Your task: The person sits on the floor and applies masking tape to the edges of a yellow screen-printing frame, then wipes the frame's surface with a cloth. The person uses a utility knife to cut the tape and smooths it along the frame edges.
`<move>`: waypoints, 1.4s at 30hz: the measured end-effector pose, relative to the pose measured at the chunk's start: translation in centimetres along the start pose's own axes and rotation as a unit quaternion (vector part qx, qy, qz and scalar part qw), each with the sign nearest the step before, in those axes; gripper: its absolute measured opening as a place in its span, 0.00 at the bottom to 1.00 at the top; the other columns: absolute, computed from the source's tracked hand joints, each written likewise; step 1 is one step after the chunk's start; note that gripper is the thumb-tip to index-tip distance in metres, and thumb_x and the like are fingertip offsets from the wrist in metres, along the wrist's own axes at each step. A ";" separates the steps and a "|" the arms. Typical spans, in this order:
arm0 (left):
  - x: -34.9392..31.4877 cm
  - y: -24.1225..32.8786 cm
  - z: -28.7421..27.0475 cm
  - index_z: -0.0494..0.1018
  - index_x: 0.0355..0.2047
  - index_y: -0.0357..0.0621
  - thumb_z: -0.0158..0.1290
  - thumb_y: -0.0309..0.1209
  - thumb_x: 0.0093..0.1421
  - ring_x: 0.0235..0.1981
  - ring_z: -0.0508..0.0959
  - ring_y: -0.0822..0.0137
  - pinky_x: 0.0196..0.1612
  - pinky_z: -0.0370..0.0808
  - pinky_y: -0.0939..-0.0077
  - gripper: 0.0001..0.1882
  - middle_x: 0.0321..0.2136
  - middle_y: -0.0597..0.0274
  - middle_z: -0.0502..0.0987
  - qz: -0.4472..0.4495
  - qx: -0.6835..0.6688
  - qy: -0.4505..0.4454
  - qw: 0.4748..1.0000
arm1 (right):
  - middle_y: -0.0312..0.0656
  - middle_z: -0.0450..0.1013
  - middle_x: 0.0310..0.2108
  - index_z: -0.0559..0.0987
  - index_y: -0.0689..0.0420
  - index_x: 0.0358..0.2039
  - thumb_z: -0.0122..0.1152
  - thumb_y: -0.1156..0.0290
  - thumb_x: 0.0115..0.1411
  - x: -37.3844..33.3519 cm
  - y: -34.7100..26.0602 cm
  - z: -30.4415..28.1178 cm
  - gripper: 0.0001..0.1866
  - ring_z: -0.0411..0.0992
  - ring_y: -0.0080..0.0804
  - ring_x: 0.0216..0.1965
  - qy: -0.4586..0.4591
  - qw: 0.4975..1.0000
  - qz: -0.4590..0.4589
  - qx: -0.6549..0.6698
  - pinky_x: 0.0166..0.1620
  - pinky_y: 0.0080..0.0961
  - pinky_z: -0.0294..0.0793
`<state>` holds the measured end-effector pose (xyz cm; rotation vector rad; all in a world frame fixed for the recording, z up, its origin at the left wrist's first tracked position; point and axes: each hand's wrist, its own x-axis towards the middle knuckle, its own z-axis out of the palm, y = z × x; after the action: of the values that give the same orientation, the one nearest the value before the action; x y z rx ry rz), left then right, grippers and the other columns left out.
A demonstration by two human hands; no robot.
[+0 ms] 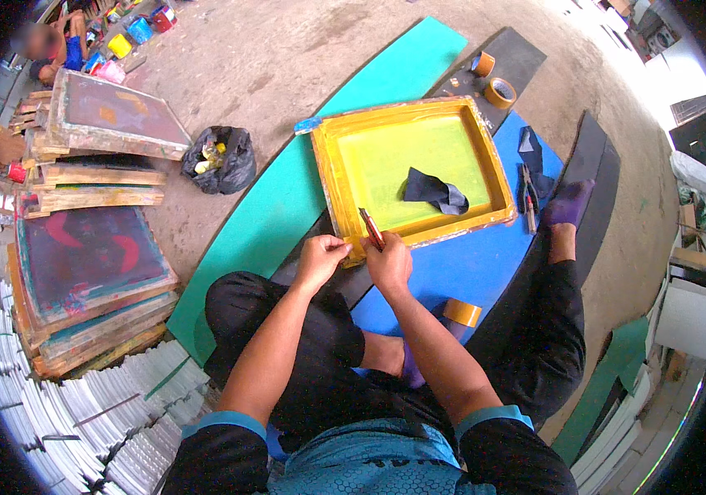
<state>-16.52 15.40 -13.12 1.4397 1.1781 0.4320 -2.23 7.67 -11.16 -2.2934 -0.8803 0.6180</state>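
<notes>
1. Nearest the camera is the teal shirt [369, 458]; beyond it, the person's forearms reach over the black trousers [526, 355] to a yellow-stained screen-printing frame [402, 113], which lies ahead of the lap across the teal mat [287, 198] and blue mat [452, 272].

2. The left hand [322, 262] is nearly closed, thumb and fingertips pinched together at the frame's near-left corner; whether they grip something thin, I cannot tell.

3. The right hand [390, 260] is curled around a slim dark-and-reddish tool [372, 229], perhaps a cutter, just beside the left hand. No blade can be made out. If it has one, a slip could nick the left fingertips, because the hands work so close together.

4. The tool's far end points over the frame's inside, so a careless push could scratch or puncture the yellow-green mesh [369, 173].

5. A dark cloth scrap [435, 192] lies loose on that mesh; tilting the frame could send it sliding.

6. The pliers [528, 202] lie between the frame and the purple-socked right foot [571, 202]. A shift of that leg could knock them, or jolt the frame mid-stroke.
</notes>
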 end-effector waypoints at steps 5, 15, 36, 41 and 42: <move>0.3 -0.8 -0.1 0.79 0.37 0.32 0.63 0.25 0.61 0.30 0.81 0.74 0.34 0.77 0.77 0.08 0.30 0.59 0.84 -0.005 -0.058 -0.002 0.998 | 0.54 0.80 0.31 0.83 0.56 0.34 0.70 0.56 0.58 0.0 -0.7 -0.3 0.15 0.79 0.57 0.36 -0.028 0.999 0.028 0.025 0.38 0.51 0.76; 0.7 -1.4 -0.2 0.79 0.38 0.33 0.62 0.23 0.61 0.31 0.82 0.70 0.36 0.80 0.75 0.07 0.32 0.58 0.84 -0.062 -0.102 -0.050 0.992 | 0.54 0.77 0.25 0.79 0.59 0.30 0.70 0.56 0.59 0.5 0.4 0.2 0.18 0.78 0.58 0.31 -0.012 0.999 -0.014 0.038 0.35 0.48 0.73; 0.3 -0.4 -0.4 0.84 0.33 0.33 0.65 0.31 0.60 0.23 0.79 0.76 0.29 0.74 0.76 0.10 0.24 0.62 0.83 -0.052 -0.005 -0.023 0.998 | 0.57 0.79 0.28 0.82 0.60 0.34 0.69 0.56 0.59 1.3 0.8 0.7 0.17 0.79 0.60 0.35 -0.054 0.998 0.011 0.043 0.38 0.51 0.75; 0.3 -0.9 -0.4 0.85 0.31 0.36 0.66 0.37 0.58 0.22 0.81 0.70 0.30 0.76 0.70 0.14 0.21 0.56 0.84 -0.052 0.071 -0.007 0.996 | 0.55 0.79 0.27 0.82 0.59 0.33 0.70 0.56 0.59 0.7 0.3 0.6 0.17 0.80 0.58 0.34 -0.047 0.999 0.011 0.004 0.37 0.48 0.75; 0.3 -1.0 -0.4 0.85 0.31 0.36 0.66 0.38 0.58 0.23 0.82 0.68 0.31 0.76 0.69 0.14 0.22 0.54 0.84 -0.043 0.088 -0.001 0.995 | 0.55 0.79 0.28 0.82 0.59 0.33 0.70 0.56 0.59 0.7 0.3 0.6 0.17 0.79 0.58 0.35 -0.043 0.999 0.005 -0.006 0.37 0.49 0.75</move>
<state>-17.13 15.66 -14.04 1.5319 1.2975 0.2738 -2.04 8.21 -11.94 -2.2985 -0.9142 0.7219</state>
